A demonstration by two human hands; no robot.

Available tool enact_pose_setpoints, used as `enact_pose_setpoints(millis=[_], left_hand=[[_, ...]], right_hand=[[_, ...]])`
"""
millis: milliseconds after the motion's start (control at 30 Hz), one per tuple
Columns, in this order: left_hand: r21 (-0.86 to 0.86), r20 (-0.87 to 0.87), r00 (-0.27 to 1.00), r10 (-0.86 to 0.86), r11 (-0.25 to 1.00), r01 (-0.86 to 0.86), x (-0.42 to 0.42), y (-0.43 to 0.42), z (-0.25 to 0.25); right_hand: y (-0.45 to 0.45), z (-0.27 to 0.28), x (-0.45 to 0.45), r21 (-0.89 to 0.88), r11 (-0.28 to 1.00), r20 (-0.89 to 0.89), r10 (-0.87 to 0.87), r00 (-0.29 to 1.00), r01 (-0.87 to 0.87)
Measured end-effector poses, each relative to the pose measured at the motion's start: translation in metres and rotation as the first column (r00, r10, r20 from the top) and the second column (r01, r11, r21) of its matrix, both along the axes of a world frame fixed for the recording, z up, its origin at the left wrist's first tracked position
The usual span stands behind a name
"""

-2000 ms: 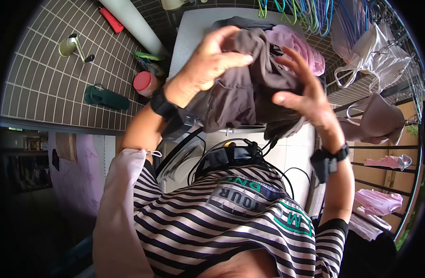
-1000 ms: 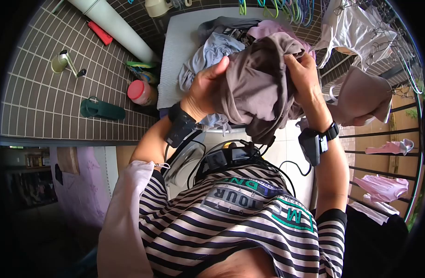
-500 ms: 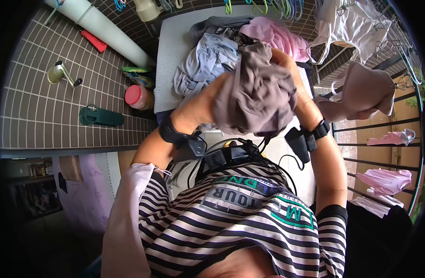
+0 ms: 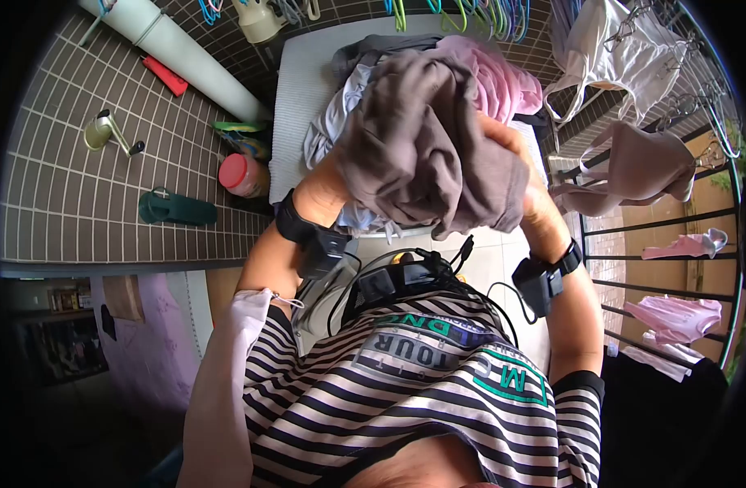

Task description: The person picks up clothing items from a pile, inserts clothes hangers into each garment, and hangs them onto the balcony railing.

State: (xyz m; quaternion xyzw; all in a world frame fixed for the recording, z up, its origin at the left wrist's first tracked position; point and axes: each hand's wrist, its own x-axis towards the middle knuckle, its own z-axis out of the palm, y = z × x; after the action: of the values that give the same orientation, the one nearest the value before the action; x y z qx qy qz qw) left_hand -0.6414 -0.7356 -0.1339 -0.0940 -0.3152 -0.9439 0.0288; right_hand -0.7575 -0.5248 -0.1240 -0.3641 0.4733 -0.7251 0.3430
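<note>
A crumpled grey-brown garment (image 4: 426, 150) hangs between my two hands, held up in front of the pile. My left hand (image 4: 328, 180) grips its left side, with the fingers hidden behind the cloth. On the opposite side my right hand (image 4: 515, 146) is closed on the cloth, the fingers partly covered. Behind the garment lie a light blue garment (image 4: 328, 122), a pink garment (image 4: 507, 81) and a dark grey one (image 4: 373, 53), heaped together. What kind of garment I hold cannot be made out.
The heap lies on a pale ribbed surface (image 4: 296, 98). Coloured hangers (image 4: 454, 16) hang at the far side. To the right, a white top (image 4: 613, 57) and a bra (image 4: 641, 163) hang by the railing (image 4: 662, 220). A red-lidded jar (image 4: 239, 172) stands at the left wall.
The grey-brown garment has loosened from a tight bundle into a wider, hanging shape. My hands have moved slightly apart, the left one going left.
</note>
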Motion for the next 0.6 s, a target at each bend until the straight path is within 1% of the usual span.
enact_pose_setpoints(millis=[33,100,133,200,267,300,433,467,567,600], left_hand=[[-0.014,-0.003,1.000,-0.014,1.000,0.014,0.005,0.001,-0.001],[-0.023,-0.012,0.999,-0.042,0.999,0.042,0.008,0.001,-0.003],[-0.025,-0.013,0.998,-0.060,0.998,0.060,0.008,0.001,-0.004],[-0.060,-0.026,0.997,-0.069,0.996,0.067,0.013,-0.002,-0.003],[-0.104,-0.033,0.997,-0.076,0.992,0.072,0.020,-0.004,-0.002],[-0.123,-0.030,0.997,-0.074,0.990,0.070,0.020,-0.005,-0.001],[-0.163,-0.030,0.997,-0.066,0.985,0.060,0.026,-0.003,0.001],[-0.177,-0.025,0.998,-0.061,0.983,0.055,0.026,-0.003,0.001],[-0.212,-0.013,0.999,-0.053,0.976,0.049,0.031,-0.004,0.001],[-0.219,-0.008,0.999,-0.047,0.975,0.045,0.032,-0.004,0.002]], right_hand=[[-0.004,0.012,0.001,0.026,1.000,-0.192,0.018,0.981,-0.013],[-0.007,0.000,-0.008,0.250,0.962,-0.195,-0.063,0.979,0.112],[-0.001,0.017,-0.008,0.383,0.912,-0.263,-0.047,0.964,0.149],[0.003,0.033,-0.012,0.376,0.902,-0.437,-0.029,0.899,0.212],[-0.007,0.020,-0.023,0.100,0.976,-0.630,-0.088,0.771,0.194],[-0.010,0.012,-0.026,-0.038,0.987,-0.707,-0.137,0.694,0.156],[-0.005,0.010,-0.025,-0.011,0.948,-0.838,-0.182,0.514,0.318],[0.000,-0.006,-0.036,0.111,0.927,-0.848,-0.099,0.521,0.358],[0.012,-0.002,-0.039,0.197,0.837,-0.897,-0.056,0.438,0.511],[0.008,0.000,-0.034,0.298,0.817,-0.704,-0.162,0.692,0.494]])
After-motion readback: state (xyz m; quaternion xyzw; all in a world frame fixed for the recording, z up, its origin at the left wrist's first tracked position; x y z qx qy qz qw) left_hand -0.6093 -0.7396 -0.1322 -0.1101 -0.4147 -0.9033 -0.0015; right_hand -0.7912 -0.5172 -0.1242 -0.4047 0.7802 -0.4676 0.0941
